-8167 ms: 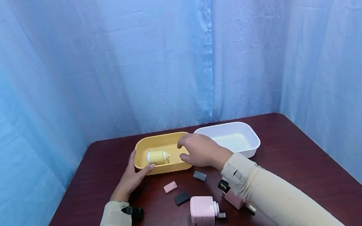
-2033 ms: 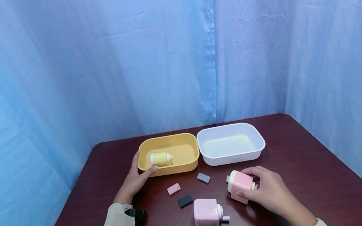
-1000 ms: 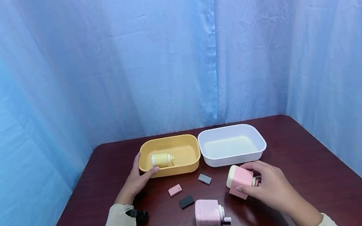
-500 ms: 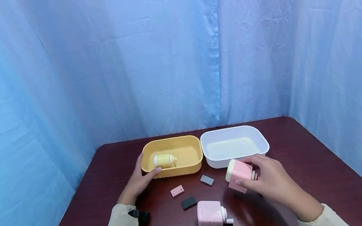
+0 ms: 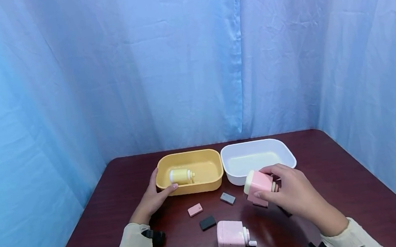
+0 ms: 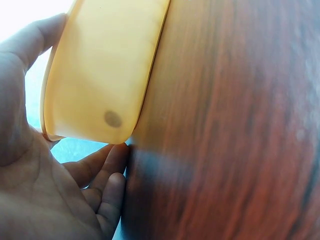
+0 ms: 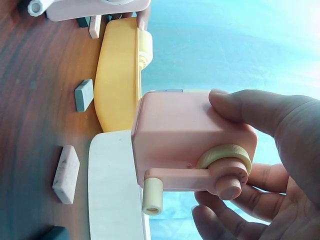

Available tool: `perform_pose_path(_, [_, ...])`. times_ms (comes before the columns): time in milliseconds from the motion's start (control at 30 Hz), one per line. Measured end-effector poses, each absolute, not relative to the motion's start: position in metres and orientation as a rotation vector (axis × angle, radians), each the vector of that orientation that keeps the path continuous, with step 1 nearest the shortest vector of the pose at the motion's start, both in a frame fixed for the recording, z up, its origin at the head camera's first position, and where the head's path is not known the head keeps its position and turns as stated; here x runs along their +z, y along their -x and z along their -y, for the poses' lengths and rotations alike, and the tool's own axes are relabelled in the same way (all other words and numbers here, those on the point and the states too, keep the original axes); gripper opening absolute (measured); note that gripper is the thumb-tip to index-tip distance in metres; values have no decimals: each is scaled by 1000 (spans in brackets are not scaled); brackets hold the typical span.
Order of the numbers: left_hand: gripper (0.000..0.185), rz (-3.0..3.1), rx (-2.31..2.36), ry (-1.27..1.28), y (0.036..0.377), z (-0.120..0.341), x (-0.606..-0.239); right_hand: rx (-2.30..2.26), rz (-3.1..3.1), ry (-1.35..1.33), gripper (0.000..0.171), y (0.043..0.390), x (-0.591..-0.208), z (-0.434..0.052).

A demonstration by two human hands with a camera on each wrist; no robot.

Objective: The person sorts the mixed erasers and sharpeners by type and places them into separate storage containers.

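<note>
My right hand (image 5: 291, 186) holds a pink crank pencil sharpener (image 7: 185, 125) with a cream front, thumb on one side and fingers on the other. It is raised above the table, by the near edge of the white bin (image 5: 229, 176). The sharpener's crank, with a cream knob (image 7: 153, 196), points back toward the wrist. At the left end of the yellow bin (image 5: 204, 186), my left hand (image 5: 153, 197) grips the wall, its thumb over the near rim. A yellow sharpener (image 5: 181, 176) lies inside that bin. A paler pink sharpener (image 5: 231, 238) rests on the table, crank to the right.
Between bins and pale sharpener lie small blocks like erasers: pink (image 5: 195, 209), grey (image 5: 228, 198) and black (image 5: 207, 222). Another pale pink block (image 7: 66, 175) and a dark one (image 7: 55, 233) lie below the held sharpener. Blue curtains (image 5: 164, 71) stand behind the table.
From above the yellow bin, my right hand has gone to the pink sharpener at the right, taken hold of it and lifted it toward the white bin. My left hand stays on the yellow bin.
</note>
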State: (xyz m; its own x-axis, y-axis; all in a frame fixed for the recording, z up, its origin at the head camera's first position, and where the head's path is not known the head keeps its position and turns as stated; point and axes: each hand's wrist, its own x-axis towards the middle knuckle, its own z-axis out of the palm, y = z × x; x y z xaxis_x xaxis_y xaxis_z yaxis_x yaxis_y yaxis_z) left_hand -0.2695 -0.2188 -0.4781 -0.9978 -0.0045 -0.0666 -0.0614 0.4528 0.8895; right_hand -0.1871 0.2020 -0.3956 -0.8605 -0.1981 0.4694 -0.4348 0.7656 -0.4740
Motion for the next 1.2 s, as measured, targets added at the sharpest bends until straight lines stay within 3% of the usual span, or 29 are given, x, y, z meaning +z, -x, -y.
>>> perform_pose_path(1200, [117, -2622, 1616, 90, 266, 216, -475, 769, 2604, -565, 50, 228, -374, -178])
